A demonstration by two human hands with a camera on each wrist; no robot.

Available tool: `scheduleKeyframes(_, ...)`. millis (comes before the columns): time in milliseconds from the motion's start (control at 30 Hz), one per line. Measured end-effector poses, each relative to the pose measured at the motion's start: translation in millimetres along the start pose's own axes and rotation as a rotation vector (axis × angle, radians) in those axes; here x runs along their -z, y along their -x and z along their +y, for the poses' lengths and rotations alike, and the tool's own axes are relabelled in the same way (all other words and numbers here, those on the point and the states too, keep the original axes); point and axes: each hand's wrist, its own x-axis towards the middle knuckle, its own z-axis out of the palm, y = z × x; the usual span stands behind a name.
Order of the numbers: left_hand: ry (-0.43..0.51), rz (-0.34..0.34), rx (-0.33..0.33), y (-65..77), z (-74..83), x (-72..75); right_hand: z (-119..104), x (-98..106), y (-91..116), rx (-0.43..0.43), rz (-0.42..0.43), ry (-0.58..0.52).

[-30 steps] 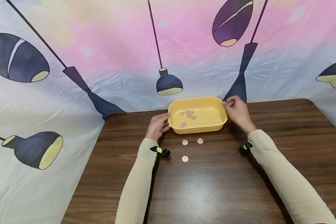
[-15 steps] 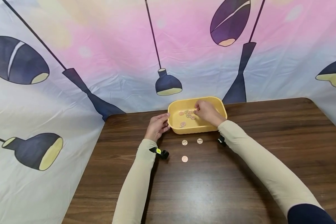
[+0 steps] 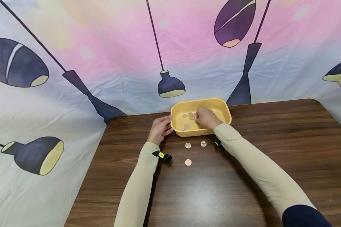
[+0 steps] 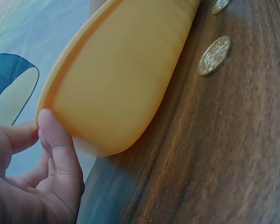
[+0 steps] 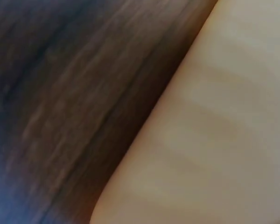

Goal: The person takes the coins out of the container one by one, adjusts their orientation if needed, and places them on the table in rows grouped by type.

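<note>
A yellow plastic tray [image 3: 219, 110] with rounded corners stands at the back of the table. My left hand [image 3: 159, 129] pinches its left rim between thumb and finger, as the left wrist view shows up close. Several coins lie inside on the tray's left half, such as a copper coin [image 3: 186, 126]. Down in the tray, my right hand [image 3: 206, 118] reaches with curled fingers at the cluster of coins. Its fingertips are hidden, so whether it pinches a coin does not show. The right wrist view holds only the tray's outer wall [image 5: 200, 140] and the table.
On the wooden table [image 3: 244, 195] in front of the tray lie three coins: a left coin [image 3: 188, 145], a right coin [image 3: 203, 143] and a nearer coin [image 3: 188, 162]. A printed cloth [image 3: 116, 47] hangs right behind the table's back edge.
My right hand has left the tray's right rim, moved left over the tray and lowered among the coins. My left hand has kept its grip on the rim.
</note>
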Motion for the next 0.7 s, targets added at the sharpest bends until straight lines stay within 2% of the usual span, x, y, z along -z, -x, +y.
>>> scheduleKeyframes(100, -0.007, 0.000, -0.005, 1.4, 0.4, -0.5, 1, 2, -2, -0.012, -0.034, 0.018)
scheduleKeyframes(300, -0.011, 0.006, -0.005, 2.2, 0.9, -1.1, 2, 9, -6, -0.049, -0.186, 0.059)
scheduleKeyframes(367, -0.011, 0.008, -0.002, 2.2, 1.1, -0.8, 2, 10, -7, -0.043, -0.210, 0.060)
scheduleKeyframes(433, -0.008, 0.010, -0.001, 2.2, 0.9, 0.0, 2, 10, -7, -0.023, -0.199, 0.047)
scheduleKeyframes(700, 0.001, -0.007, -0.029, 1.0, -1.8, 1.9, 4, 17, 5, 0.035, -0.059, -0.022)
